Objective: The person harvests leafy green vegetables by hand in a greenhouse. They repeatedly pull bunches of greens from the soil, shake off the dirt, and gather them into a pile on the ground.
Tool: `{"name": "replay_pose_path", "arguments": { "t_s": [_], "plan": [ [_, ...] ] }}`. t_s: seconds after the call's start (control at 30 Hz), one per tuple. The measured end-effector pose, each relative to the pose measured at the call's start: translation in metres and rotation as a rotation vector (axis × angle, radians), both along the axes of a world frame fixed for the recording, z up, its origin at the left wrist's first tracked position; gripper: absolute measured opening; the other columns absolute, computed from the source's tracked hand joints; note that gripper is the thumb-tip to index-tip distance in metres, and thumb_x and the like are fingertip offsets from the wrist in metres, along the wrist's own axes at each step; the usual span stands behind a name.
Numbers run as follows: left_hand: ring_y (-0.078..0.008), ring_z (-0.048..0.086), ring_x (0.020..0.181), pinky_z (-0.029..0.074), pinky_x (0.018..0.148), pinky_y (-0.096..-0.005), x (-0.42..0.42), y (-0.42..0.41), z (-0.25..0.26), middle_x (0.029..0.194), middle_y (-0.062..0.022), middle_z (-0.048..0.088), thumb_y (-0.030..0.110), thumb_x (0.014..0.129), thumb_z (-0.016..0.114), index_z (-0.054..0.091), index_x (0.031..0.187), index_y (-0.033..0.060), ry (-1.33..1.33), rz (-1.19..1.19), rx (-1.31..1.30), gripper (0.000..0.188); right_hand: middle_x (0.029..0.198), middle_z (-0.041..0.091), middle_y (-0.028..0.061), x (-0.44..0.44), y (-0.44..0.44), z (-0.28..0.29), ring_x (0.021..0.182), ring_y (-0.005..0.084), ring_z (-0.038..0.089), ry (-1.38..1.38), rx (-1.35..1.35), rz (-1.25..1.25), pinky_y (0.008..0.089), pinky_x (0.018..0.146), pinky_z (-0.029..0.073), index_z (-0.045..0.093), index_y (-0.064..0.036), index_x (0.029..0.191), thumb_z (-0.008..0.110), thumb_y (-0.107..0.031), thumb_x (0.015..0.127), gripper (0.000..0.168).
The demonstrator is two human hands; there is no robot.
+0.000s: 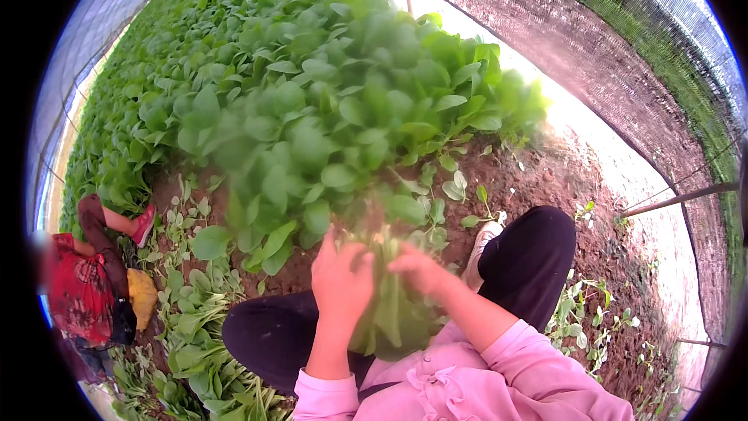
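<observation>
A bunch of leafy greens (392,310) is between my two hands, above my lap. Its pale stem ends point away from me, and the broad leaves hang toward my shirt. My left hand (342,275) is at the left side of the stems, its thumb against them and the index finger stretched forward. From the right, my right hand (418,269) holds the stems with bent fingers. Motion blurs the fingertips and stem ends. Just beyond my hands stand the dense growing leafy plants (310,146), partly blurred.
Picked greens (198,333) lie in piles to my left. Further left crouches a person in red (82,286) beside a yellow bag (141,298). Small plants dot the brown soil (619,280) at right. A slanting pole (681,199) and netting (660,88) border the right side.
</observation>
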State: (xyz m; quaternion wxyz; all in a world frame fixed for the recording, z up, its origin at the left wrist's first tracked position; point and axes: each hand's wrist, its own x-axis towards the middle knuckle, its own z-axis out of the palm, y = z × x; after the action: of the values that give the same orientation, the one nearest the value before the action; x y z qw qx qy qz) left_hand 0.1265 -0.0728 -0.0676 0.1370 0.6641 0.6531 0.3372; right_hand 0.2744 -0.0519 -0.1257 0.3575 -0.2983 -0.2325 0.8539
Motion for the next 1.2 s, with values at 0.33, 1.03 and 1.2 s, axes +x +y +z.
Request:
{"name": "replay_pose_path", "arguments": {
  "t_s": [0.33,1.03,1.2],
  "plan": [
    [-0.0348,0.048,0.113,0.031,0.1,-0.0512,-0.022,0.03,0.027,0.121,-0.0144,0.054,0.017,0.073,0.065,0.061,0.091,0.0103,0.23,0.178,0.163,0.02,0.115,0.053,0.0074,-0.004,-0.005,0.01,0.105,0.0162,0.049,-0.125,0.104,0.16,0.0305,0.091,0.038,0.042,-0.002,0.127,0.06,-0.014,0.07,0.06],
    [-0.0284,0.048,0.112,0.027,0.103,-0.0506,-0.015,0.013,0.037,0.11,-0.0066,0.057,0.016,0.069,0.069,0.064,0.094,0.0124,0.207,-0.167,0.212,0.027,0.113,0.055,0.0086,-0.004,-0.006,0.002,0.105,0.0185,0.052,0.041,0.008,0.034,0.0333,0.091,0.041,0.043,-0.003,0.125,0.056,-0.009,0.072,0.054],
    [-0.032,0.042,0.116,0.024,0.103,-0.0539,-0.01,0.004,0.023,0.112,-0.0057,0.055,0.014,0.065,0.07,0.066,0.086,0.0142,0.382,-0.184,0.189,0.022,0.11,0.054,0.007,-0.005,-0.007,0.005,0.098,0.0168,0.052,0.003,0.017,0.033,0.0313,0.087,0.042,0.045,-0.003,0.123,0.056,-0.01,0.072,0.053]
  ]
}}
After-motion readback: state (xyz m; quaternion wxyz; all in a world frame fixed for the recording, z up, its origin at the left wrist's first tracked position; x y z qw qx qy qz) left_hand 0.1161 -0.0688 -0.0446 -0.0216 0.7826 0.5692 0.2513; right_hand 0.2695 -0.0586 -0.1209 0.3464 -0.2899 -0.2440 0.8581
